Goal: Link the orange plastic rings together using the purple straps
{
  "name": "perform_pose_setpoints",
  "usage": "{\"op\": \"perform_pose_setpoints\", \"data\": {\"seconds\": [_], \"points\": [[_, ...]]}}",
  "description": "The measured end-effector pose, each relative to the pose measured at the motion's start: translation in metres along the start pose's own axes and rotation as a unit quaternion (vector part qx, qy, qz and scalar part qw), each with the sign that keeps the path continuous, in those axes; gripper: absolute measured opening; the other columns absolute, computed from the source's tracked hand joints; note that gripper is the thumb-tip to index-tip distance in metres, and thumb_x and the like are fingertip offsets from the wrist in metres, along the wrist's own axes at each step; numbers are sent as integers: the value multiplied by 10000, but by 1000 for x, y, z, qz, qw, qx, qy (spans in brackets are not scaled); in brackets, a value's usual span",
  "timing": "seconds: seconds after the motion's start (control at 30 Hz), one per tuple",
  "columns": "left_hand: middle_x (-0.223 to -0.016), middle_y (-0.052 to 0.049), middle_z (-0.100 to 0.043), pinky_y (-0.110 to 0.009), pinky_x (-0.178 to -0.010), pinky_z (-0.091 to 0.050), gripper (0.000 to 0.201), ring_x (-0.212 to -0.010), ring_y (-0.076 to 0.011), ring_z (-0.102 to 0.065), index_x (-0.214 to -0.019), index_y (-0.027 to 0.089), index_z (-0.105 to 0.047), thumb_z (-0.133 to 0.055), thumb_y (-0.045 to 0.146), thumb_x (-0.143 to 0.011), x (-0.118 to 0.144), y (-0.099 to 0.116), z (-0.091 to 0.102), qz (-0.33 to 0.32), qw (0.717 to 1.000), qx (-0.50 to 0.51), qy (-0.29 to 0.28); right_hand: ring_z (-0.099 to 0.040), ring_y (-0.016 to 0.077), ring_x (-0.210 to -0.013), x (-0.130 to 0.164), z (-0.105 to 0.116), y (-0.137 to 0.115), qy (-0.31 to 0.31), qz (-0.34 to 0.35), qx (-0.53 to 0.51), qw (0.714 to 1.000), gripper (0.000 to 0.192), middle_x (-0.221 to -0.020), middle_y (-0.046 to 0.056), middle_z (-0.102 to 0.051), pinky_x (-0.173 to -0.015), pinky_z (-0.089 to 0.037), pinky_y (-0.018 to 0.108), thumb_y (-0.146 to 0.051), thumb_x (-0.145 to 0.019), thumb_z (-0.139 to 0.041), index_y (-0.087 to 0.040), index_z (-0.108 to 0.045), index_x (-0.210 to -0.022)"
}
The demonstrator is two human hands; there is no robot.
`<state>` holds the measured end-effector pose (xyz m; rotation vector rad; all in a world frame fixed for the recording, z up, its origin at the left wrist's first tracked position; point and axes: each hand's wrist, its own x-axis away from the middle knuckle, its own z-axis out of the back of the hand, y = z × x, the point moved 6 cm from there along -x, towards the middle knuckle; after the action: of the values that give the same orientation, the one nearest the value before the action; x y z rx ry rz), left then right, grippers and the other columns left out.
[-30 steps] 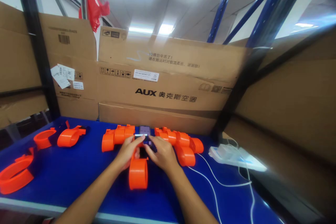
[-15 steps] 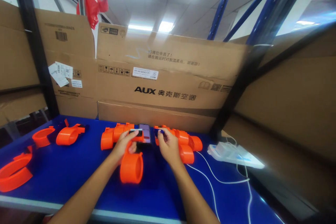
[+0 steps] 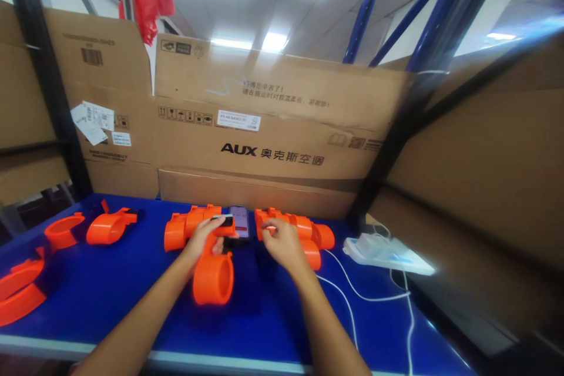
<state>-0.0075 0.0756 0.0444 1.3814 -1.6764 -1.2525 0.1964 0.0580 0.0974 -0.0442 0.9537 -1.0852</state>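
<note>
In the middle of the blue tabletop, my left hand point(image 3: 203, 241) is closed around an orange plastic ring-shaped part point(image 3: 213, 279). Its round band hangs below my fingers, and a black piece point(image 3: 228, 221) sits at its top end under my thumb. My right hand point(image 3: 284, 244) is held a little to the right, thumb and fingers pinched together; whatever may be between them is hidden. Just behind it are several similar orange rings point(image 3: 325, 236). More orange rings point(image 3: 175, 232) stand beside my left hand. Between the two groups lies a phone point(image 3: 239, 222) with a lit screen.
Loose orange rings point(image 3: 110, 228) lie on the left of the blue table point(image 3: 132, 294). A white power strip point(image 3: 388, 252) with white cables point(image 3: 352, 285) is at the right. Cardboard panels point(image 3: 273, 129) wall off the back, between dark metal posts point(image 3: 388, 153).
The dark blue bit seen at my right fingertips no longer shows, and those fingers have curled in. My left hand still grips the orange ring part. The whole view has shifted slightly.
</note>
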Motion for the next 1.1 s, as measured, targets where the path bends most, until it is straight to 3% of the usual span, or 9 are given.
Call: {"op": "perform_pose_setpoints", "data": {"seconds": [0.13, 0.27, 0.37, 0.53, 0.7, 0.87, 0.97, 1.1], "points": [[-549, -36, -657, -232, -354, -335, 398, -308, -93, -435, -834, 145, -671, -709, 534, -761, 4, -3, -5, -25, 999, -28, 37, -633, 182, -696, 4, 1, -25, 11, 36, -91, 995, 273, -912, 71, -723, -658, -521, 298, -239, -905, -505, -190, -708, -1081], [-450, 32, -561, -218, -340, -316, 440, -298, -107, -448, -908, 171, -640, -665, 594, -789, 7, -6, -12, -42, 998, -41, 23, -633, 213, -1017, 13, -10, -58, -59, 125, -111, 984, 375, -1237, 96, -631, -820, -540, 327, -279, -936, -539, -255, -611, -1304], [-447, 22, -573, -218, -344, -326, 503, -299, -117, -463, -957, 161, -645, -610, 641, -808, 6, -6, -11, -52, 997, -49, 25, -600, 225, -1119, 16, -16, -66, -66, 145, -111, 981, 359, -1274, 99, -595, -884, -532, 349, -266, -952, -521, -269, -619, -1298], [-406, -18, -569, -235, -360, -350, 551, -313, -145, -490, -948, 124, -692, -573, 648, -827, 3, 1, -1, -28, 998, -55, 29, -621, 224, -1035, 16, -17, -61, -40, 129, -112, 984, 340, -1214, 109, -608, -813, -543, 334, -268, -966, -503, -249, -615, -1286], [-464, -57, -608, -240, -367, -386, 525, -334, -127, -486, -784, 132, -678, -540, 634, -847, 3, 19, 23, 2, 993, 114, 40, -621, 208, -906, 13, -11, -48, 14, 84, -87, 993, 286, -1050, 94, -653, -795, -515, 330, -290, -964, -517, -207, -627, -1215], [-677, -81, -713, -238, -409, -478, 336, -428, -136, -589, -842, 161, -625, -600, 495, -859, 6, 29, 38, -18, 957, 280, 79, -593, 223, -921, 12, -32, -48, -91, 113, 18, 989, 194, -986, 72, -681, -821, -462, 340, -284, -916, -579, -210, -660, -1076], [-683, -82, -714, -243, -407, -498, 280, -457, -158, -627, -871, 160, -608, -608, 441, -865, 6, 26, 36, -1, 947, 311, 79, -575, 226, -937, 12, -49, -54, -162, 138, 81, 974, 183, -982, 67, -693, -818, -422, 335, -282, -899, -603, -216, -655, -1062], [-681, -79, -710, -245, -410, -502, 298, -447, -152, -620, -848, 161, -598, -576, 456, -884, 5, 22, 31, 11, 946, 318, 63, -552, 248, -958, 8, -65, -60, -198, 147, 171, 954, 158, -953, 80, -697, -844, -368, 368, -330, -906, -611, -212, -655, -1000]]}}
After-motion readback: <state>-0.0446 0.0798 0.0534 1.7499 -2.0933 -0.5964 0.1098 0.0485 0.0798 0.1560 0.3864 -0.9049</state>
